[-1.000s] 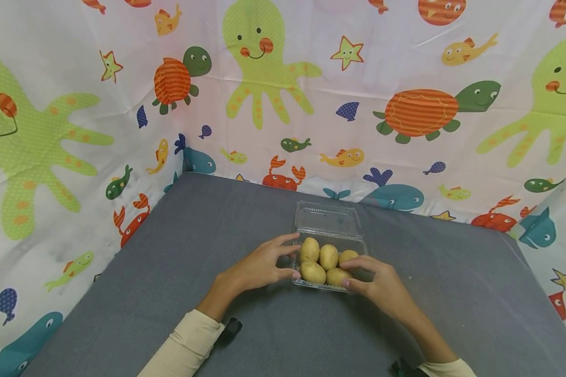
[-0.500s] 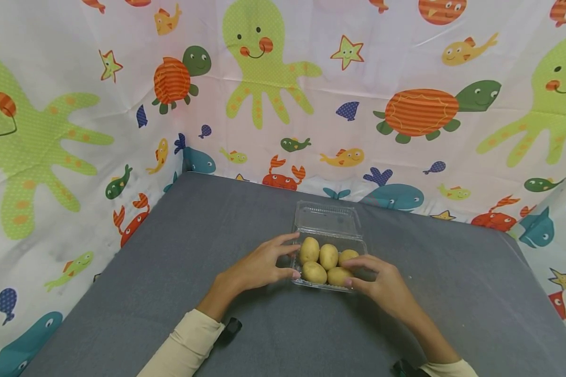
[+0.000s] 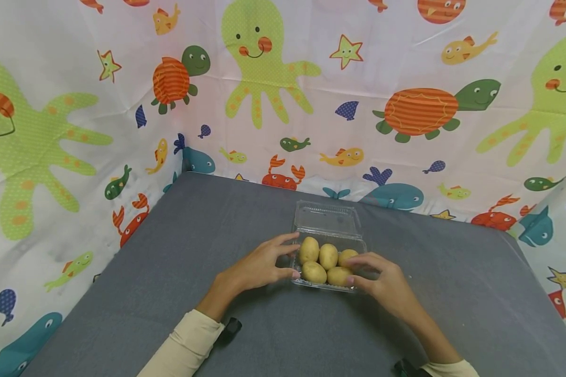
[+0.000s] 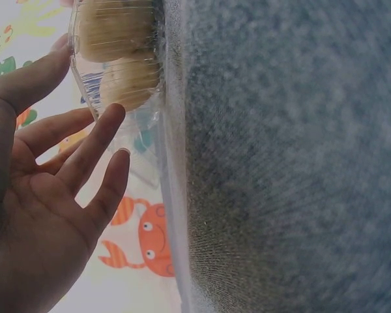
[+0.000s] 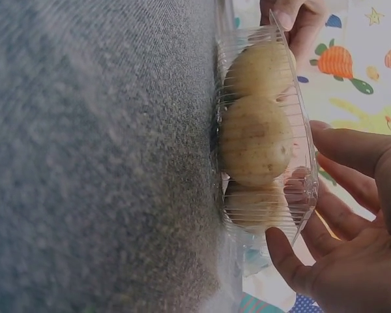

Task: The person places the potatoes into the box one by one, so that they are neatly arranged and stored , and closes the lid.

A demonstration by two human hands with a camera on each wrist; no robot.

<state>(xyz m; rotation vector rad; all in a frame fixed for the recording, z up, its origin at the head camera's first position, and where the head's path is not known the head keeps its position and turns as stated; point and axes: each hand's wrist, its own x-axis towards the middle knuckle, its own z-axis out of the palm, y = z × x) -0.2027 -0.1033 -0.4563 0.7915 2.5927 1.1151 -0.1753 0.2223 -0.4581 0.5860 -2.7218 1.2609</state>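
Note:
A clear plastic clamshell container (image 3: 322,287) sits on the grey cloth with its lid (image 3: 327,220) raised and leaning back. Inside lie several potatoes (image 3: 328,256), in a back and a front row. My left hand (image 3: 259,267) is at the container's left side, its thumb by the front corner and its fingers spread along the wall. My right hand (image 3: 382,285) reaches over the right end, fingertips near the right-hand potatoes. From the right wrist, its thumb (image 5: 352,147) shows at the rim, with other fingers beside the wall; nothing appears gripped.
The grey cloth-covered table (image 3: 193,225) extends on all sides of the container. Behind and at both sides hangs a white curtain (image 3: 283,94) printed with sea animals. A dark wrist strap (image 3: 231,329) shows beside the left sleeve.
My right hand has shifted slightly to the right, away from the front right potato. The front potatoes have moved slightly to the right. My left hand stays in place.

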